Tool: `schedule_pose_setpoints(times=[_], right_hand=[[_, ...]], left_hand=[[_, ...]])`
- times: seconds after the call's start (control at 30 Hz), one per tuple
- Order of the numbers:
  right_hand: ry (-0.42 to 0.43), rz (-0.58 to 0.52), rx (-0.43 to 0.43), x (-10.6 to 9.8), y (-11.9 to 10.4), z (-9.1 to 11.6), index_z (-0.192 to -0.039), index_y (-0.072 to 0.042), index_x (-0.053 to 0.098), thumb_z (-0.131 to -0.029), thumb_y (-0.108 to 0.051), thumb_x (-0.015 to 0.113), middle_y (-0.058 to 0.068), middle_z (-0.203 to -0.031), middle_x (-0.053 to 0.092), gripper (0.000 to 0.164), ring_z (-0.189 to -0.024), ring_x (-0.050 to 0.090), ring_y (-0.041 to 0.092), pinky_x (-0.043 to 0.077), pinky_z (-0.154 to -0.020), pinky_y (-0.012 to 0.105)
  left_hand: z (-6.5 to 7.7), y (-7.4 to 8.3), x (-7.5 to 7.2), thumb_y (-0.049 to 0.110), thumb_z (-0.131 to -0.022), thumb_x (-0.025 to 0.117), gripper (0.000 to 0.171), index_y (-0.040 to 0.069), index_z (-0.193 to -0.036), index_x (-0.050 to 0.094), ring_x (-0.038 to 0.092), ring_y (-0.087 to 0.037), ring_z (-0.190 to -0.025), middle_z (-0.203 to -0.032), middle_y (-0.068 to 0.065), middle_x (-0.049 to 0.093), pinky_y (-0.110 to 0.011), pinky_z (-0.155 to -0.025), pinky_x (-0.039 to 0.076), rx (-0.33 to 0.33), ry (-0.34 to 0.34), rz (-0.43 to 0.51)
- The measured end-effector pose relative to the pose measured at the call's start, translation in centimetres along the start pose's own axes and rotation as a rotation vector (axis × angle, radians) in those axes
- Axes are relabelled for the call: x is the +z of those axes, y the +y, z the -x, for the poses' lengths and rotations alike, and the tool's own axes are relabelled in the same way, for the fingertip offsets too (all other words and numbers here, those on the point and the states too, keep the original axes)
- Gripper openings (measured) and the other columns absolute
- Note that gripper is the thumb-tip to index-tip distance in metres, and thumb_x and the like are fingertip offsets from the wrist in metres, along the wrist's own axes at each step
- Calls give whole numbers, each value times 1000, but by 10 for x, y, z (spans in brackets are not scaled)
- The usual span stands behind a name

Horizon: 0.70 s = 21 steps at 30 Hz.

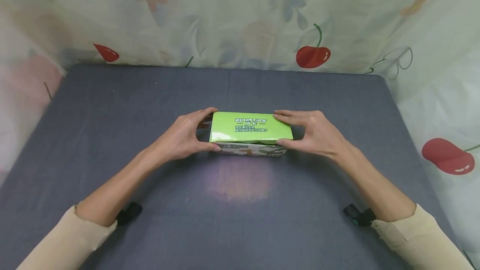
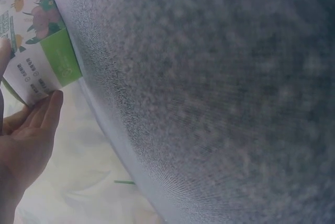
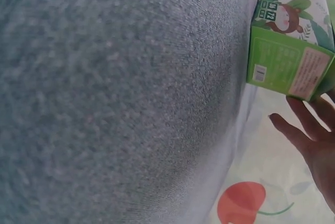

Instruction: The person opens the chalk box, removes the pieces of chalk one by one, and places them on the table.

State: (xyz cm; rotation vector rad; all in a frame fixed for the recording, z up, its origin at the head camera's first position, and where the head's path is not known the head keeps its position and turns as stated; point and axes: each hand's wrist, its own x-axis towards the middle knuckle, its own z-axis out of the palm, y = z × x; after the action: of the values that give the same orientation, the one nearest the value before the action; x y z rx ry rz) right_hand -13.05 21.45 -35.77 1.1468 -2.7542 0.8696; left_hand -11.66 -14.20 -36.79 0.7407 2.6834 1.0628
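A small cardboard box (image 1: 250, 127) with a bright green lid and white lettering sits near the middle of the table. Its front side carries an animal and leaf print, also visible in the right wrist view on the box (image 3: 288, 59). My left hand (image 1: 183, 133) grips the left end, thumb along the front and fingers round the back. At the right end my right hand (image 1: 318, 132) holds the lid's edges between thumb and fingers. In the left wrist view, fingertips of the left hand (image 2: 31, 140) touch the box's white-and-green end panel (image 2: 44, 69).
Dark grey cloth covers the table (image 1: 240, 228). Behind it and along both sides hangs a pale curtain (image 1: 225, 20) printed with cherries and flowers. Black straps (image 1: 129, 213) show at both wrists near the cream sleeves.
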Motion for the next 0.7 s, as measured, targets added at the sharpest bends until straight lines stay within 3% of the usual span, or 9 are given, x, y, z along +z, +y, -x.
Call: schedule_pose_setpoints(times=[0.23,0.43,0.7], right_hand=[[-4,0,14,-4,1,2,-135,-17,64,-83,-37,81,0,-135,62,59,-118,64,20,58,-83,38],[1,-17,26,-9,2,4,-135,-19,65,-85,-35,80,-1,-134,63,55,-114,66,19,56,-74,36],[50,-4,50,-15,2,11,-131,-19,68,-85,-31,80,-1,-128,66,49,-114,66,18,56,-81,35]], left_hand=[[0,0,1,34,-72,91,96,7,-149,42,62,-28,-118,-143,-10,53,-41,-97,55,2,0,-3],[1,0,2,32,-72,91,95,8,-149,42,62,-26,-119,-143,-8,54,-40,-97,55,6,-3,16],[5,3,2,31,-74,90,96,10,-152,38,60,-24,-123,-145,-8,51,-38,-99,54,-6,-8,45]])
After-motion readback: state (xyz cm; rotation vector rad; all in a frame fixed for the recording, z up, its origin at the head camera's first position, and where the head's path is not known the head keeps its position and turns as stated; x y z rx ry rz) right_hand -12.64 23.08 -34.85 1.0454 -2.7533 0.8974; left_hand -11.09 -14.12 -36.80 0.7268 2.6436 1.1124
